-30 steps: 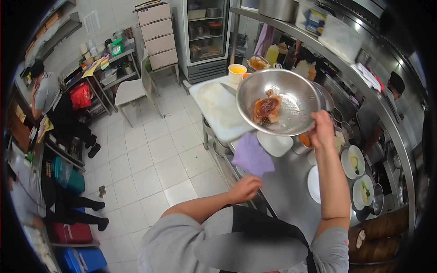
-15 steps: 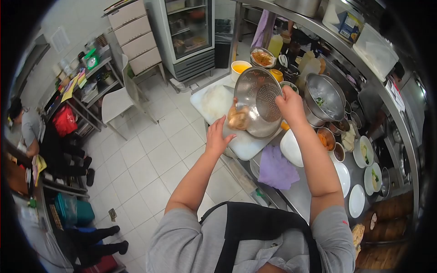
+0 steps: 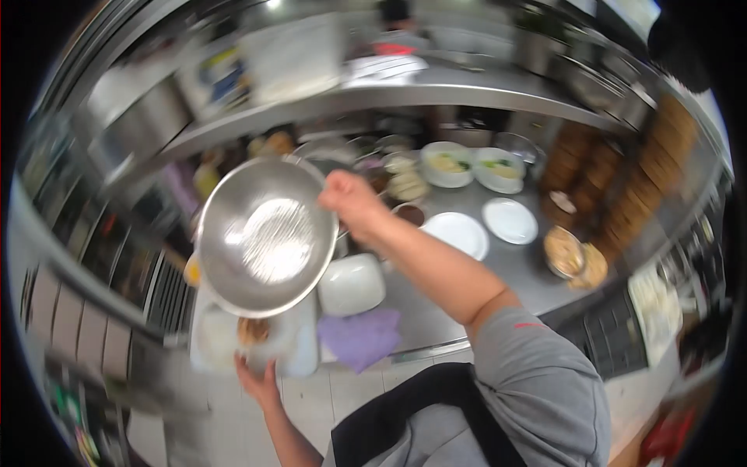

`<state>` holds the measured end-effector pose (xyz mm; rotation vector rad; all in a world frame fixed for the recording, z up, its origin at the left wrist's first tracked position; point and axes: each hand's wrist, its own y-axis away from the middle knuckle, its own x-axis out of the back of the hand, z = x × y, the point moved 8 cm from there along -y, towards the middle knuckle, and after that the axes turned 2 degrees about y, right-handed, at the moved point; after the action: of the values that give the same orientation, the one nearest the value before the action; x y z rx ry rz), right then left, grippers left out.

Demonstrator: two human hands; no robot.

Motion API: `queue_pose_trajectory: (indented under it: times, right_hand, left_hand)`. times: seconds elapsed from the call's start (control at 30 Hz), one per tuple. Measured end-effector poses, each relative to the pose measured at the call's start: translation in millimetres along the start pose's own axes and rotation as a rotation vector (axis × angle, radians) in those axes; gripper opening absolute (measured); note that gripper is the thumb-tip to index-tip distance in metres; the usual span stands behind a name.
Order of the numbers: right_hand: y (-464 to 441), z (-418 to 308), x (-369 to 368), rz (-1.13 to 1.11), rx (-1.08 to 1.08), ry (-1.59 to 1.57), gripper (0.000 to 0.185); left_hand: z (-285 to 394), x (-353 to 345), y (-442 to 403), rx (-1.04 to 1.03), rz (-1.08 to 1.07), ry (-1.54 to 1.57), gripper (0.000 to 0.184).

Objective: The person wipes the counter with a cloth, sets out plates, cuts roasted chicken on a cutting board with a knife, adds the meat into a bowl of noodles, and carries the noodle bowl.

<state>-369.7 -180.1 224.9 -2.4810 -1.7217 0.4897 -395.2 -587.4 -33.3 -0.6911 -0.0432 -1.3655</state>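
Observation:
A large steel perforated bowl (image 3: 268, 233) hangs over the counter, with my right hand (image 3: 350, 204) closed on its right rim. No food shows inside it. Below its lower edge, a browned piece of meat (image 3: 253, 331) rests on the white cutting board (image 3: 299, 342), partly covered by the bowl. My left hand (image 3: 258, 381) is at the board's front edge just below the meat, fingers spread and holding nothing. A purple cloth (image 3: 359, 338) lies right of the board, in front of a white square dish (image 3: 352, 285). The frame is blurred by motion.
White plates (image 3: 510, 220) and bowls with pale food and greens (image 3: 447, 164) are on the steel counter (image 3: 420, 311). A steel shelf (image 3: 436, 95) crosses above. Bamboo steamers (image 3: 580, 167) stand at the right. A person (image 3: 398, 39) is behind the shelf.
The view has swung right. The meat has left the tilted bowl for the board. My right hand has kept hold of the bowl; my left hand has come to the board's front edge.

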Motion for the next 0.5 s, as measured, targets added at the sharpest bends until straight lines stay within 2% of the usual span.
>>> queue_pose_trajectory:
  times: [0.03,0.07,0.17,0.27,0.33,0.4,0.47,0.5]
  right_hand:
    - [8.6,-4.4,22.5,0.060,-0.056,-0.079,0.017]
    - [20.2,-8.9,47.9,0.097,-0.168,-0.136,0.016]
    - [19.9,0.7,155.5,0.243,-0.109,-0.315,0.011]
    - [35.1,-38.3,262.6,0.416,0.015,-0.428,0.009]
    - [38.0,-43.9,365.6,0.580,0.058,-0.311,0.006]
    - [48.7,-59.7,444.5,0.779,0.181,-0.381,0.003]
    - [36.8,-43.7,544.2,0.861,0.069,-0.388,0.001]
    - [39.0,-49.5,574.4,0.877,0.129,-0.362,0.002]
  left_hand:
    - [9.0,-1.1,4.7,0.055,-0.002,0.052,0.089]
    - [10.3,-5.9,7.0,0.007,-0.003,0.077,0.089]
    - [16.4,-15.4,11.3,-0.042,0.016,0.048,0.088]
    - [31.5,-23.8,18.5,0.002,0.059,-0.010,0.086]
    - [55.6,-20.1,26.1,-0.158,0.250,-0.210,0.084]
    - [88.6,-32.5,37.3,-0.096,0.301,-0.249,0.077]
    - [130.8,-52.2,57.8,-0.258,0.348,-0.256,0.069]
    - [146.6,-67.7,64.7,-0.214,0.303,-0.287,0.062]
